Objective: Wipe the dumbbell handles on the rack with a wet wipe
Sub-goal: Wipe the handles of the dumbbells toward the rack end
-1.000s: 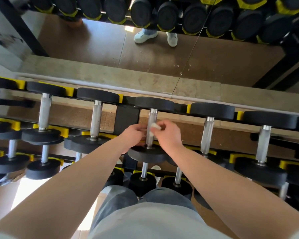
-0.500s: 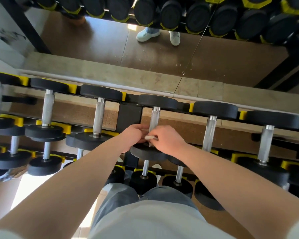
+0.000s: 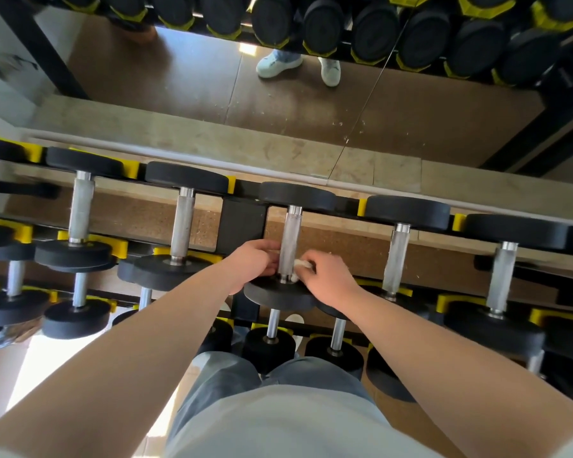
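Note:
A silver dumbbell handle (image 3: pixel 291 239) runs between two black weight heads on the top tier of the rack, straight in front of me. My right hand (image 3: pixel 328 281) pinches a small white wet wipe (image 3: pixel 301 265) against the near end of that handle, just above the near head (image 3: pixel 278 297). My left hand (image 3: pixel 250 262) is curled against the handle's left side at the same height, fingers touching the bar. Most of the wipe is hidden under my right fingers.
More dumbbells lie left (image 3: pixel 182 226) and right (image 3: pixel 398 256) on the same tier, in yellow cradles (image 3: pixel 361 206). Smaller dumbbells (image 3: pixel 272 328) sit on lower tiers near my legs. A mirror (image 3: pixel 186 71) behind the rack reflects the floor, shoes and dumbbell heads.
Both hands slid down the handle from its middle toward the near weight head. The wipe went with my right hand.

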